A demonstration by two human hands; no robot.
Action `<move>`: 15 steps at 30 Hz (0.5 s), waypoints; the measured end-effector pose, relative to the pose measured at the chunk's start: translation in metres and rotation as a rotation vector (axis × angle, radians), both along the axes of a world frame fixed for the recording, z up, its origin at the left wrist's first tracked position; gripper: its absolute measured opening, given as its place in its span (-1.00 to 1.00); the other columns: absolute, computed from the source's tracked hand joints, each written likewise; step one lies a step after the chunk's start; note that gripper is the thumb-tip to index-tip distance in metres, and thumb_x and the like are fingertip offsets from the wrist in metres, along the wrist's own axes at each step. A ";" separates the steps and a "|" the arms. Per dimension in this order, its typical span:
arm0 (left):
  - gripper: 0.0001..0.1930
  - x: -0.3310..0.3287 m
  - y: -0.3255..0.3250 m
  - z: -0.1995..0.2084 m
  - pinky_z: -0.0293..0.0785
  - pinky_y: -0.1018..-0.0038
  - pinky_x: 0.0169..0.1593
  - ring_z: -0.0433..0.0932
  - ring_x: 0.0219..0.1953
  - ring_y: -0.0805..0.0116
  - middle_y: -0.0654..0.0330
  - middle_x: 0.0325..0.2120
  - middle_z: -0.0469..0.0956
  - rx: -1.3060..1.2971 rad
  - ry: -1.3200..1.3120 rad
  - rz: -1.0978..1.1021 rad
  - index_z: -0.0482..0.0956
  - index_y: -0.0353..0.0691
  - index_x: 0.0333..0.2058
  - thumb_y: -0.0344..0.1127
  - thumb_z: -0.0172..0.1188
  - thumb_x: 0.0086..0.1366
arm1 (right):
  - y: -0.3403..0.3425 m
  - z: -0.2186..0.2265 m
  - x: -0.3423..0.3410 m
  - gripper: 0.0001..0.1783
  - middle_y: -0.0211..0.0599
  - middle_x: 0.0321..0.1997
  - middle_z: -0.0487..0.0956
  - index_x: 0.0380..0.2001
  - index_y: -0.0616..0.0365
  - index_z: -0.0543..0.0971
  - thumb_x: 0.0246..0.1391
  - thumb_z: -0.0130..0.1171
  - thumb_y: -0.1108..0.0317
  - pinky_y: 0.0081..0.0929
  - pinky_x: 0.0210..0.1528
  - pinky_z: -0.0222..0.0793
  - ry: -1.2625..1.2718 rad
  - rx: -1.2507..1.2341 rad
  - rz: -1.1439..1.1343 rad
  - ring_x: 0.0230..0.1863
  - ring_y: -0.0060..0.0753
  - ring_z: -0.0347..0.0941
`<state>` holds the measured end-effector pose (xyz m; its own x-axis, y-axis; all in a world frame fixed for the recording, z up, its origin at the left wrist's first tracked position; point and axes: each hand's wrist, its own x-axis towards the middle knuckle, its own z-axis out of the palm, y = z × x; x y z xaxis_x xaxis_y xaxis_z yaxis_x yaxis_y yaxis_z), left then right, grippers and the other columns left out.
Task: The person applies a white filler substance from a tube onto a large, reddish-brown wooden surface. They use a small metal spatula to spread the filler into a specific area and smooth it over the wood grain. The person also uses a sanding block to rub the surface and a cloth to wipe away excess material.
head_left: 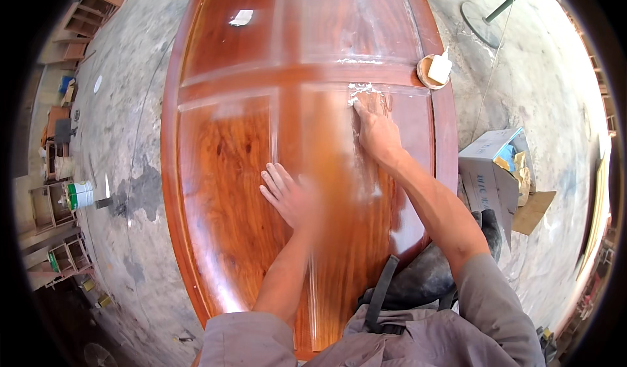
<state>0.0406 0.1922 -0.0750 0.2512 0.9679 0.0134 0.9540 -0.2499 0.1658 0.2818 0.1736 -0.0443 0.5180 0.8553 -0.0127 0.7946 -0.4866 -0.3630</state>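
Note:
A large glossy red-brown wooden door (241,145) with recessed panels lies flat in front of me. My left hand (285,194) rests on its left lower panel, fingers stretched out and holding nothing. At the top of the right lower panel, my right hand (379,135) is closed, with its fingertips against the surface. Whatever it may hold is hidden. White flaky residue (363,92) lies just beyond those fingertips. On the door's right edge sits a round wooden dish (424,79) with a white block (440,69) on it. A blurred streak crosses the door's middle.
A crumpled white scrap (241,18) lies on the far left panel. To the right, an opened cardboard box (486,177) stands on the concrete floor (130,171). A round metal base with a pole (484,22) is farther off. At left are a paint bucket (81,195) and wooden frames.

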 end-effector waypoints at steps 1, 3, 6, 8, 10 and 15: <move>-0.30 -0.003 0.003 0.001 -0.27 -0.01 0.65 -0.13 0.65 0.02 -0.02 0.61 -0.04 0.001 0.007 0.003 0.10 -0.41 0.52 -0.12 -0.06 0.55 | -0.001 0.000 -0.006 -0.29 0.22 -0.23 0.70 0.40 -0.04 0.49 0.14 0.09 0.55 0.15 -0.08 0.59 0.021 -0.010 0.007 -0.20 0.33 0.67; -0.30 -0.015 0.006 0.004 -0.27 -0.02 0.65 -0.13 0.65 0.02 -0.02 0.61 -0.04 0.002 0.026 0.016 0.10 -0.41 0.52 -0.12 -0.06 0.55 | 0.003 0.015 -0.018 -0.34 0.24 -0.22 0.70 0.38 -0.02 0.50 0.18 0.09 0.51 0.16 -0.06 0.58 0.119 -0.081 0.000 -0.20 0.33 0.67; -0.30 -0.008 0.004 0.000 -0.27 -0.02 0.65 -0.14 0.65 0.02 -0.01 0.61 -0.03 0.024 -0.004 -0.012 0.10 -0.41 0.52 -0.13 -0.06 0.55 | 0.020 0.021 -0.002 -0.37 0.26 -0.23 0.70 0.37 -0.02 0.50 0.21 0.10 0.46 0.16 -0.05 0.58 0.152 -0.097 -0.031 -0.21 0.32 0.67; -0.30 -0.005 0.003 0.002 -0.27 -0.02 0.65 -0.14 0.65 0.01 -0.02 0.60 -0.03 -0.003 -0.001 -0.002 0.10 -0.41 0.52 -0.13 -0.06 0.55 | 0.023 0.012 0.008 -0.37 0.24 -0.25 0.70 0.39 -0.03 0.49 0.22 0.15 0.40 0.18 -0.08 0.58 0.082 -0.052 -0.019 -0.22 0.31 0.68; -0.30 -0.010 0.007 0.003 -0.27 -0.02 0.65 -0.14 0.65 0.00 -0.03 0.60 -0.03 -0.010 0.009 0.016 0.09 -0.41 0.52 -0.12 -0.06 0.55 | 0.010 0.016 -0.009 -0.37 0.29 -0.20 0.69 0.38 -0.02 0.49 0.21 0.16 0.40 0.19 -0.07 0.58 0.158 -0.114 -0.007 -0.20 0.33 0.67; -0.29 -0.009 0.006 0.002 -0.27 -0.02 0.65 -0.14 0.65 0.00 -0.03 0.61 -0.04 0.022 0.014 -0.009 0.09 -0.41 0.52 -0.11 -0.07 0.56 | 0.019 0.014 -0.005 -0.34 0.25 -0.24 0.69 0.36 -0.03 0.52 0.16 0.05 0.57 0.17 -0.09 0.58 0.107 -0.009 -0.047 -0.19 0.38 0.65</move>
<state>0.0312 0.1978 -0.0729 0.2606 0.9650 0.0309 0.9538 -0.2623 0.1468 0.2767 0.1926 -0.0305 0.5530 0.8296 -0.0774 0.7276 -0.5261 -0.4404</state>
